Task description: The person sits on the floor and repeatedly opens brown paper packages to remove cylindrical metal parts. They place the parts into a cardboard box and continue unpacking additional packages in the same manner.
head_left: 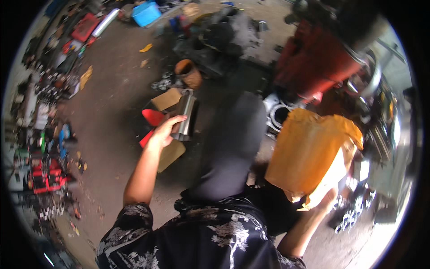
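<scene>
Left fingers wrap a shiny metal sleeve around its side, probably for steadiness. Near three o'clock, the right hand holds an orange wrapper low, seemingly supporting it, fingers mostly hidden. Rusty cylinder: twelve.

Light poured in from the right, and what a glare! It bleached one side of my bag and washed my right hand; a sheen streaked the tube. The floor sat dim, blur smeared the clutter, and the view bowed into black corners.
</scene>
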`<control>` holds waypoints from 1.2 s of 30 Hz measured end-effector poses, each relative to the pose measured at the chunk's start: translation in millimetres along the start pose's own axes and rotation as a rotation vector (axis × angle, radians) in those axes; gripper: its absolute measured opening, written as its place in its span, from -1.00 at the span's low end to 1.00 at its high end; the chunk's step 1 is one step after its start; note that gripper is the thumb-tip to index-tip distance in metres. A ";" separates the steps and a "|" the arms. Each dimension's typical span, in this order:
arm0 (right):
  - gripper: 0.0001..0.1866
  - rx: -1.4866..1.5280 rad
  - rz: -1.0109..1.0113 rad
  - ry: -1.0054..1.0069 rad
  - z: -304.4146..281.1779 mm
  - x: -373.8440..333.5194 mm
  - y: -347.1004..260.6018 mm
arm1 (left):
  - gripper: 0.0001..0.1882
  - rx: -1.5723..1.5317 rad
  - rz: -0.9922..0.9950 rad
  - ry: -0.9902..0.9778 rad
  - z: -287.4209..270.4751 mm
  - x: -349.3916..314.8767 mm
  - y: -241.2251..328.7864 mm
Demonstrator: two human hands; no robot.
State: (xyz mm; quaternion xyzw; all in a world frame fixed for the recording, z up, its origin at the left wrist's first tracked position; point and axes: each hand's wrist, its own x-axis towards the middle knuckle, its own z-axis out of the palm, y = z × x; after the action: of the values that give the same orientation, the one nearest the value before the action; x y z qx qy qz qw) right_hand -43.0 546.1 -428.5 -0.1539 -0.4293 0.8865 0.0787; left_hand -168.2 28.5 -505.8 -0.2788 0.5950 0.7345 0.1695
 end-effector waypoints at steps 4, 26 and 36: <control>-0.49 0.091 -0.013 -0.109 14.0 -3.6 0.3 | -0.11 0.940 0.125 0.099 -11.4 100.0 -45.3; -0.93 -0.175 0.323 -0.177 76.4 25.3 29.5 | -0.53 1.408 1.511 -0.338 66.6 171.6 -39.8; -0.85 -0.366 0.402 -0.549 120.9 31.7 -12.5 | -0.23 0.311 0.932 -0.267 104.4 14.8 119.0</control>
State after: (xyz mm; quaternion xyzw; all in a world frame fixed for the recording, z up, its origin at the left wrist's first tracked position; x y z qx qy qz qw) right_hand -113.9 473.4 -354.5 -0.0033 -0.5469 0.8011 -0.2433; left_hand -270.7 100.5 -407.8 0.1408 0.7317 0.6641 -0.0621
